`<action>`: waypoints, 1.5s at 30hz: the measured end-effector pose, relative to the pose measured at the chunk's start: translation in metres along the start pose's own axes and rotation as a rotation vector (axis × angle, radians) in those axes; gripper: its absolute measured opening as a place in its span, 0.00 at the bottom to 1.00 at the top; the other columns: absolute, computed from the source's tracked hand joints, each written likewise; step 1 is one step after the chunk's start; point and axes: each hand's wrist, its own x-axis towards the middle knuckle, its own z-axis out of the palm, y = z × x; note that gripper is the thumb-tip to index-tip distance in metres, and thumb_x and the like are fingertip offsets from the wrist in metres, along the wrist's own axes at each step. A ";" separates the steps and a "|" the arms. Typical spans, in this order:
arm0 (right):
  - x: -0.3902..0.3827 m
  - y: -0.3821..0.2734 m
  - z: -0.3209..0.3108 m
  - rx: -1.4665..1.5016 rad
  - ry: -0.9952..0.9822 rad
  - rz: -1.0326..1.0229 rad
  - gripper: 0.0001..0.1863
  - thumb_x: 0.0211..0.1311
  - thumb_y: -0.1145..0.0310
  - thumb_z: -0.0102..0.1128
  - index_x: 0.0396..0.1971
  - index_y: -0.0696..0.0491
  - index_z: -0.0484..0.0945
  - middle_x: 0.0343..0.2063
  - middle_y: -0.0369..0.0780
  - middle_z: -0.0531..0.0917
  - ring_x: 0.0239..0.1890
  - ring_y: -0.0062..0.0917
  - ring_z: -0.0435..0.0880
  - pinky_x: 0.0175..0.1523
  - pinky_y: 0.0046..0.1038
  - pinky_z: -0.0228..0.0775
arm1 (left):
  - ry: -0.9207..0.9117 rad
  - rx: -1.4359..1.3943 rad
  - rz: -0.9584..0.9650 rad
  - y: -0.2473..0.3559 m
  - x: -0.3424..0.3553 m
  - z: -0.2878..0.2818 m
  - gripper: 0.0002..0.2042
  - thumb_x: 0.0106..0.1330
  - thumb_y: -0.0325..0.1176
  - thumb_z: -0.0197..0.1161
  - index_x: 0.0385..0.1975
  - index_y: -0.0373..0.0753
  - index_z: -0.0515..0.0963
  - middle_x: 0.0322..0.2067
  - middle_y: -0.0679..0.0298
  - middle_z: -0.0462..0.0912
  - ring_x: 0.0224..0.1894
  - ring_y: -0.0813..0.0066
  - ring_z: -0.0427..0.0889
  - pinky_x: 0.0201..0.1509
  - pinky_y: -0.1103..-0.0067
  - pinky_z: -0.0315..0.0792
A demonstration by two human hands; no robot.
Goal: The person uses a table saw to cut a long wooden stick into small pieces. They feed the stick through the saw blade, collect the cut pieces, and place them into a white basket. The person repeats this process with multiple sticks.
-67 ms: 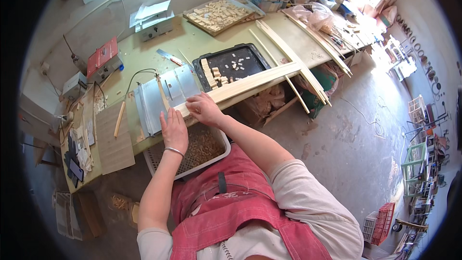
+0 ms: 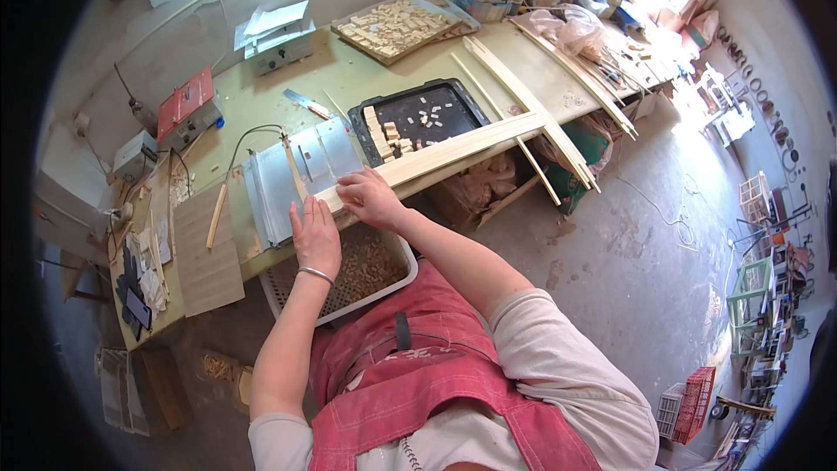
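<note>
My left hand [image 2: 316,240] lies with straight fingers at the left end of the pale wooden strips [image 2: 453,146], touching them close to the front edge of a grey metal plate [image 2: 323,153]. Curled over the same strips, my right hand [image 2: 372,198] grips them just beside the left one; its fingertips are partly hidden. The strips run off to the right along the bench front and cross other wooden strips [image 2: 545,135]. A narrow wooden bar [image 2: 295,166] lies across the metal plate, next to a dark slot.
Behind the strips sits a black tray [image 2: 475,100] with small wooden blocks. A white perforated basket [image 2: 392,283] of wood offcuts is below my hands. Farther back are a shallow tray of blocks [image 2: 397,26] and a red metal box [image 2: 186,105]. A cable [image 2: 253,131] reaches the plate.
</note>
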 end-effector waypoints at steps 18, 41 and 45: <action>0.002 0.000 -0.006 0.003 0.019 -0.050 0.15 0.56 0.69 0.73 0.45 0.51 0.86 0.54 0.41 0.86 0.56 0.42 0.80 0.67 0.43 0.68 | 0.148 -0.020 -0.032 0.002 -0.004 0.014 0.22 0.71 0.31 0.53 0.63 0.29 0.76 0.64 0.50 0.79 0.74 0.60 0.70 0.82 0.53 0.48; 0.002 0.002 -0.006 -0.018 -0.071 -0.008 0.18 0.60 0.68 0.72 0.51 0.51 0.86 0.57 0.41 0.84 0.62 0.42 0.78 0.75 0.44 0.60 | 0.229 -0.523 -0.282 -0.035 -0.010 0.001 0.19 0.67 0.37 0.68 0.56 0.39 0.81 0.61 0.61 0.80 0.65 0.63 0.77 0.78 0.46 0.48; 0.001 0.001 -0.007 0.009 -0.071 0.014 0.19 0.59 0.68 0.73 0.51 0.51 0.87 0.57 0.40 0.84 0.61 0.41 0.78 0.74 0.44 0.61 | 0.241 -0.472 -0.157 -0.033 -0.007 -0.003 0.19 0.67 0.36 0.68 0.57 0.40 0.81 0.63 0.62 0.79 0.66 0.65 0.76 0.78 0.46 0.50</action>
